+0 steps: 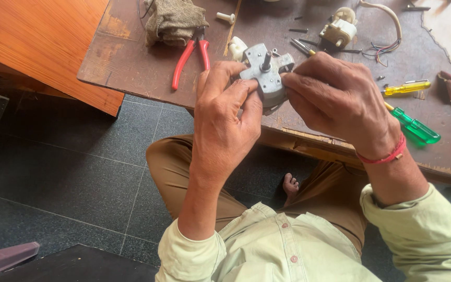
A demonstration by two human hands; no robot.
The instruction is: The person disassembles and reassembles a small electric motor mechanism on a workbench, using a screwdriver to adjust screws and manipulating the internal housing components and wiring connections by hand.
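While the worn desk point(131, 62) carries red pliers point(190, 55) and screwdrivers point(411, 125), both hands, left point(225, 120) and right point(335, 99), grip a small grey motor point(267, 78) above its edge, where a steady hold would serve best.

Floor point(69, 172): dark speckled stone tiles, thin pale grout lines, evenly lit.
Workbench point(131, 62): worn brown top, scratched, chipped along the near edge, bare wood showing in patches.
Orange board point(43, 42): glossy wood-grain panel at upper left, beside the workbench and overlapped by its corner.
Purple edge point(3, 258): slanted piece at lower left, kind unclear.
Light: soft daylight, no hard shadows.
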